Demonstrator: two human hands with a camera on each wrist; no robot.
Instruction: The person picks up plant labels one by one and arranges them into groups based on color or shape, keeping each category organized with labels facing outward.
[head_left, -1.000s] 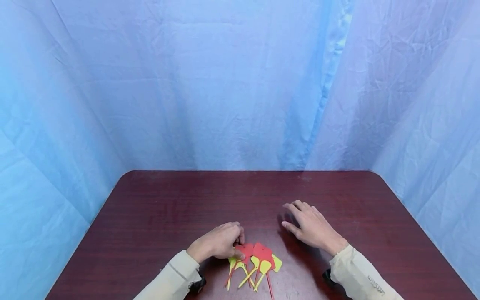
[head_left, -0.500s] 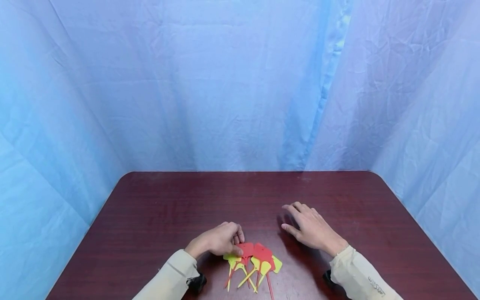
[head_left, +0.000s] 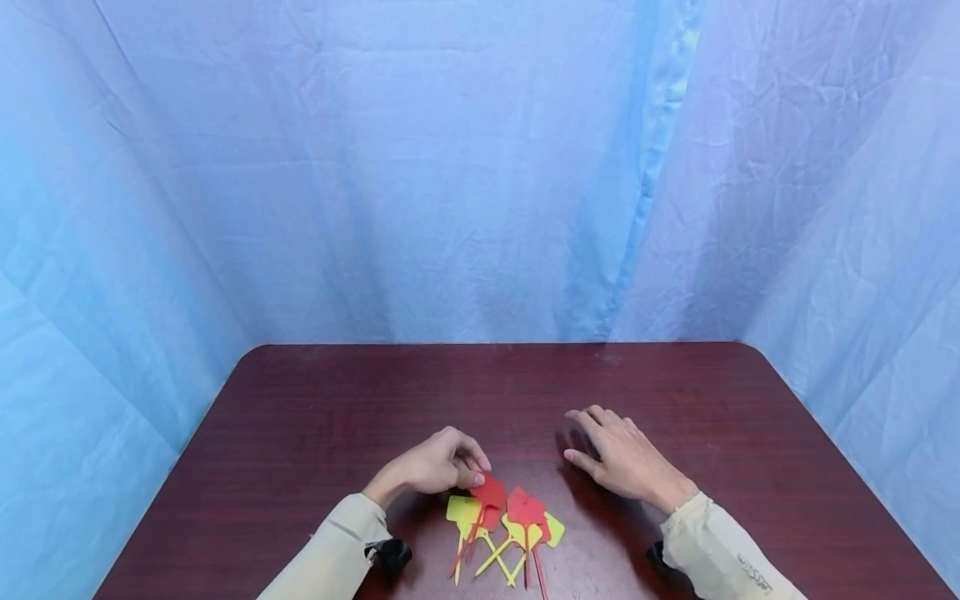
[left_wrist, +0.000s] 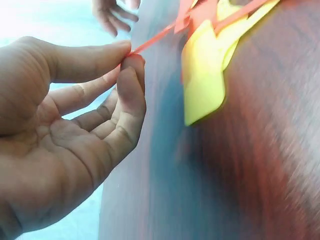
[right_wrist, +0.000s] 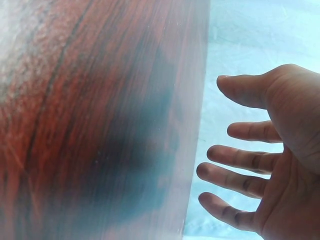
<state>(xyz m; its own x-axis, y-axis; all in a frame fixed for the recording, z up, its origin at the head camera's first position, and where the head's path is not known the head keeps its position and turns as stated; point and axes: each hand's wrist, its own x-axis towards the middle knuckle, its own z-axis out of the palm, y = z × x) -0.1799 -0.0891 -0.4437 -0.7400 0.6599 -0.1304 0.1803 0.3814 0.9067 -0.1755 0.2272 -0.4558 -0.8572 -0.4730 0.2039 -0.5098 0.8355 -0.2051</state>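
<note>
My left hand [head_left: 438, 462] pinches the corner of a red plant label [head_left: 491, 492] between thumb and fingertips, its flat head lifted and tilted. In the left wrist view, the thumb and index finger of my left hand [left_wrist: 90, 110] meet on that label's thin edge. Below lie several flat-headed yellow and red labels with narrow stems, overlapping: a yellow label [head_left: 462, 509] at the left and a red label [head_left: 525, 506] on the right. My right hand [head_left: 626, 454] is held to the right of the pile with fingers spread, holding nothing; in the right wrist view the right hand [right_wrist: 280, 165] shows its palm.
The dark reddish-brown table [head_left: 360, 392] has rounded far corners. Light blue curtains [head_left: 480, 183] hang behind it and along both sides. The label pile lies near the front of the table, between the two forearms.
My left hand has drawn a red label up and slightly away from the pile, baring more of the yellow label at the left. The right hand has stayed in place.
</note>
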